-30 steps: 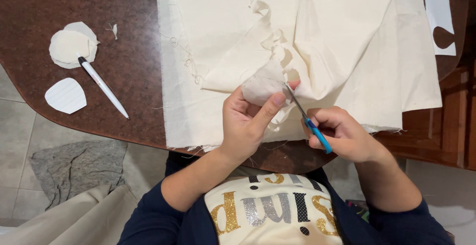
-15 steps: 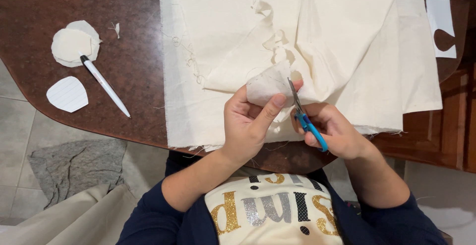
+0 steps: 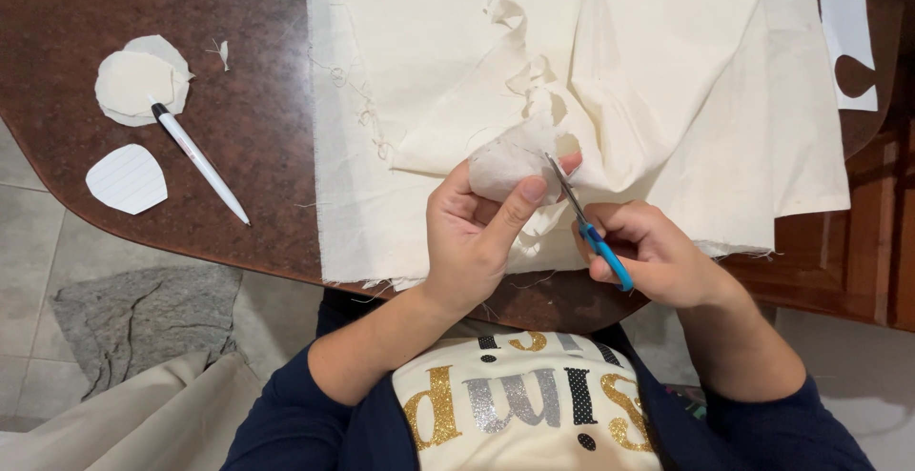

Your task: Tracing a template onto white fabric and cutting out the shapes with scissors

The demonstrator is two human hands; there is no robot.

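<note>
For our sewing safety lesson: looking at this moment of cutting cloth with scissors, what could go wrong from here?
1. The left hand pinches the small fabric piece right beside the blades of the blue-handled scissors; its thumb could be nicked.
2. The big cream cloth lies bunched under the cut, so the blades may snip it too.

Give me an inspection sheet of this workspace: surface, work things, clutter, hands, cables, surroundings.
Surface: dark brown table, rounded edge.
Work things: cream cloth spread out; small cloth piece pinched by left hand; blue-handled scissors in right hand, blades at the piece.
Clutter: round cloth cutouts, white pen, lined paper template, thread scraps, cut paper sheet.
Hands: both in a closed grip.
Cables: nothing seen.
Surroundings: tiled floor, grey rag, beige fabric.
</note>
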